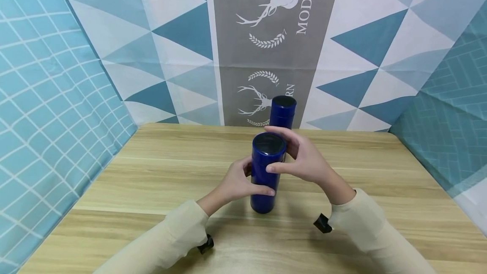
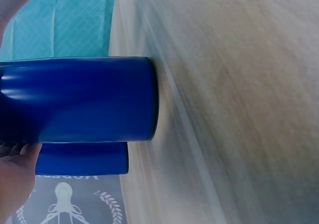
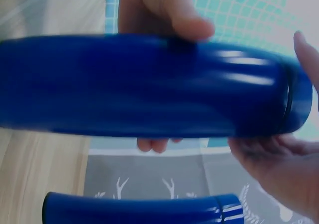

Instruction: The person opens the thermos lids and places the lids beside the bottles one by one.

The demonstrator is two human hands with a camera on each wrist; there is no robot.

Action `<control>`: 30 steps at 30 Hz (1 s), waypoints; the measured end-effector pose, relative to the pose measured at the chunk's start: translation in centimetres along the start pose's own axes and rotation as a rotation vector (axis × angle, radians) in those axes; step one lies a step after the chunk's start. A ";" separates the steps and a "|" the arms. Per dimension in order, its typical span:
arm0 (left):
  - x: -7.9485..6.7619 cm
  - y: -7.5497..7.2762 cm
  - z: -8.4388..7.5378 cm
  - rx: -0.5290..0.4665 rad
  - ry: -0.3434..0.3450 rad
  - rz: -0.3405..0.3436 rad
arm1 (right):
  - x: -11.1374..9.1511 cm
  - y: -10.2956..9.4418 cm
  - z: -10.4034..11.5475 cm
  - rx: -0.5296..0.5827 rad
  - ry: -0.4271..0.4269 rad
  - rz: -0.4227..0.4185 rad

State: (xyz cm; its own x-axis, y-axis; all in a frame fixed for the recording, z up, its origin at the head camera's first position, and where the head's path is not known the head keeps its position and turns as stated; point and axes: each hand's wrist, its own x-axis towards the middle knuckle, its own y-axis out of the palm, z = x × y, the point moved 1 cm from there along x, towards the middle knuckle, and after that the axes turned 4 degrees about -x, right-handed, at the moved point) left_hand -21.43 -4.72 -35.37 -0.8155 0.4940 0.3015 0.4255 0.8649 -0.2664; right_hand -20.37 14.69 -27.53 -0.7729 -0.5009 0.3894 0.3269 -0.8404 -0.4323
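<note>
Being held nearly upright at the middle of the wooden bench (image 1: pixel 152 172), the front flask (image 1: pixel 260 174) is being grasped by both hands. A glossy, deep-blue cylinder is being presented, closed at the upper end by a cap (image 3: pixel 300 107) with a dark, round top; its contents are being concealed by this closure. The long axis is running close to vertical, the capped end pointing upward and the base downward; whether the base is being borne by the wood cannot be told. In both wrist views the same axis is lying across the frame: the base is pointing right in the left wrist view, the cap right in the right wrist view.

The left grip (image 1: pixel 236 183) is being wrapped round the lower body, its thumb being laid over the near face and its fingers being curled behind. The right grip (image 1: pixel 306 162) is being curled about the upper part near the cap, thumb in front and fingers behind.

A rear flask (image 1: pixel 283 117), likewise blue, capped and dark-topped, is standing upright on the bench, behind and slightly right of the first, its lower part being hidden by the right grip in the head view; its contents, too, are being concealed. The background is being formed by a patterned cloth (image 1: pixel 186 24) with a grey panel bearing white stag heads.
</note>
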 end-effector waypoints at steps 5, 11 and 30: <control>-0.3 0.0 0.2 0.001 -0.010 -0.028 | -0.4 0.9 0.9 -0.038 0.057 -0.114; -0.6 0.0 0.3 0.003 -0.038 -0.040 | -0.5 1.9 1.2 -0.025 0.066 -0.192; -0.5 -0.3 0.3 0.002 -0.070 0.026 | -0.7 1.9 1.0 -0.063 0.111 -0.231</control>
State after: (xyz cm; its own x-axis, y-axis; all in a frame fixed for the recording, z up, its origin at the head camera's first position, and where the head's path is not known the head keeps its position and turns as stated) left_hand -21.28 -5.25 -35.74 -0.8294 0.5093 0.2298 0.4465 0.8514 -0.2753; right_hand -18.68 13.18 -27.82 -0.8793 -0.2686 0.3934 0.1032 -0.9137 -0.3931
